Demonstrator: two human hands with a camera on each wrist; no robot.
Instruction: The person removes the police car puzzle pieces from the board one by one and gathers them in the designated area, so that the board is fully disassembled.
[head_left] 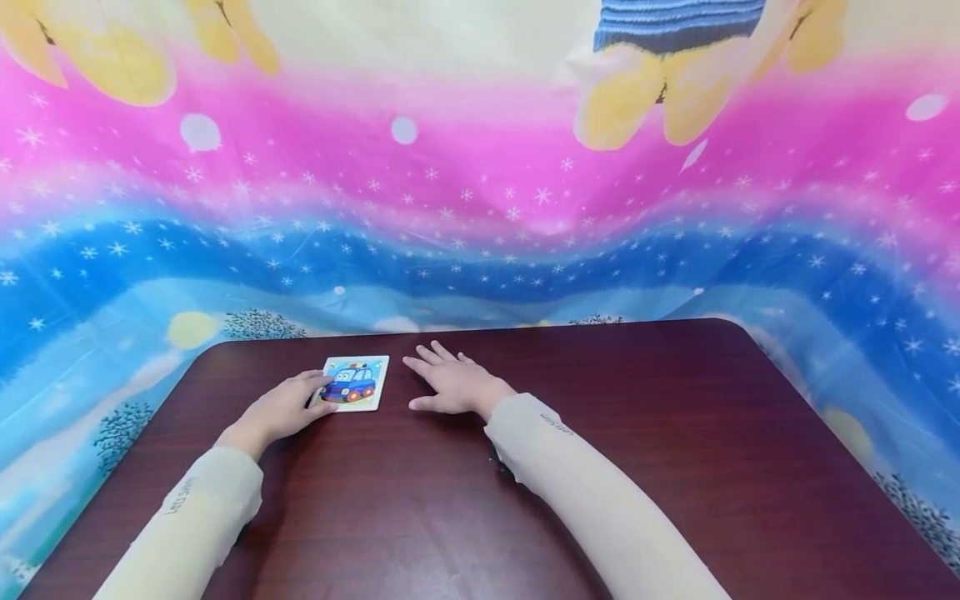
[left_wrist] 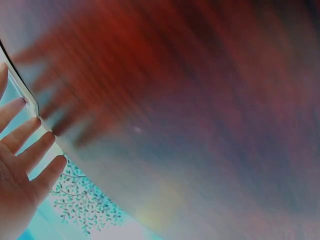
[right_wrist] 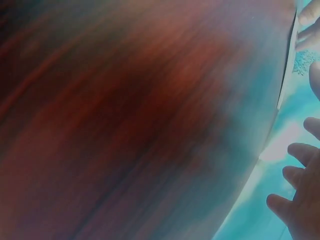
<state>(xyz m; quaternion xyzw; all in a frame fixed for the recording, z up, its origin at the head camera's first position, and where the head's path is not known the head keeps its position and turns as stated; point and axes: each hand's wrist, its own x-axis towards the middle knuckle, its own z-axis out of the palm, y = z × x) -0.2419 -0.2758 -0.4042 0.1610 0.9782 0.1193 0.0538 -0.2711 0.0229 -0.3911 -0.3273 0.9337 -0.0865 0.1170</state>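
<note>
A square picture board [head_left: 351, 385] with a white border lies flat on the dark red-brown table [head_left: 450, 500]; its picture is a blue cartoon car with a red light on top. My left hand [head_left: 279, 408] is at the board's left side, thumb and fingertips over its left edge. In the left wrist view that left hand [left_wrist: 22, 165] has straight, spread fingers beside the board's thin edge [left_wrist: 29, 96]. To the right of the board, apart from it, my right hand [head_left: 459, 385] reaches over the tabletop with fingers spread. The right wrist view also shows this right hand [right_wrist: 302, 185] with fingers apart.
Behind the table hangs a patterned cloth [head_left: 480, 192] in pink and blue with snowflakes, which also runs down both sides. The table's far edge lies just beyond the board and hands. Its rounded corners show at the far left and right.
</note>
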